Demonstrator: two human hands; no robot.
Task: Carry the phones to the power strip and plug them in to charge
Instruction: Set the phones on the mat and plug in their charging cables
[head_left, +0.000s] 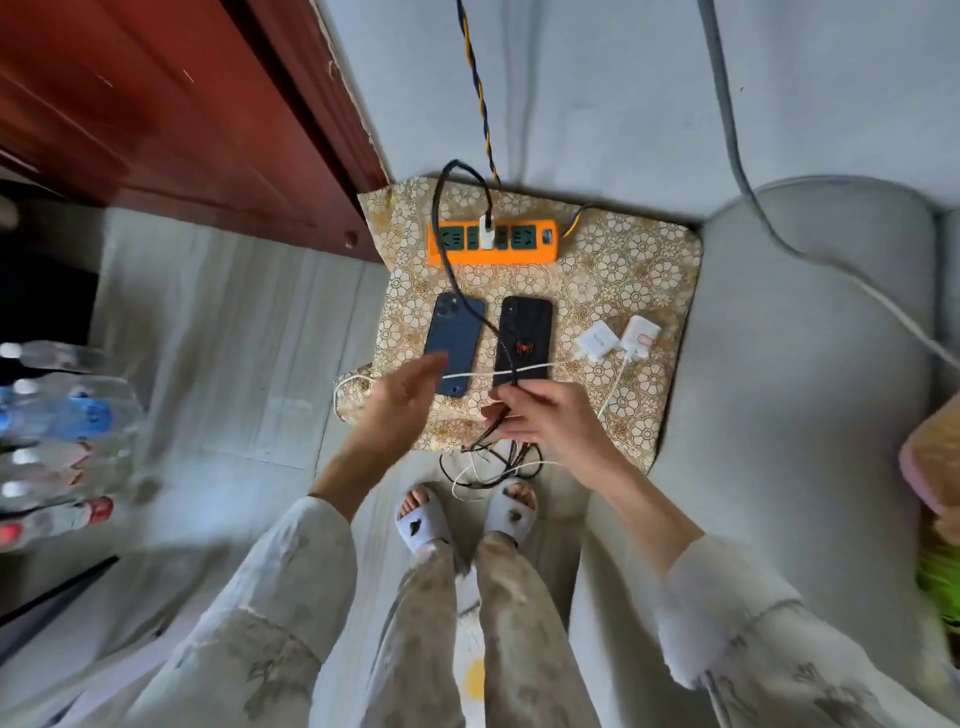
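Two phones lie face down on a floral cushion (639, 249): a blue phone (456, 338) on the left and a black phone (523, 338) with a red spider mark beside it. Behind them sits an orange power strip (524, 252) with a white charger (487, 234) plugged in; its black cable (441, 223) loops across the blue phone. My right hand (545, 421) pinches the black cable just below the black phone. My left hand (402, 400) hovers with spread fingers over the blue phone's lower end. A white cable (480, 374) runs across both phones.
Two white chargers (618, 338) lie at the cushion's right side. Tangled cables (493, 465) hang to the floor by my slippered feet. A grey sofa (805, 389) is on the right, a red wooden cabinet (182, 119) at upper left, several plastic bottles (57, 431) at left.
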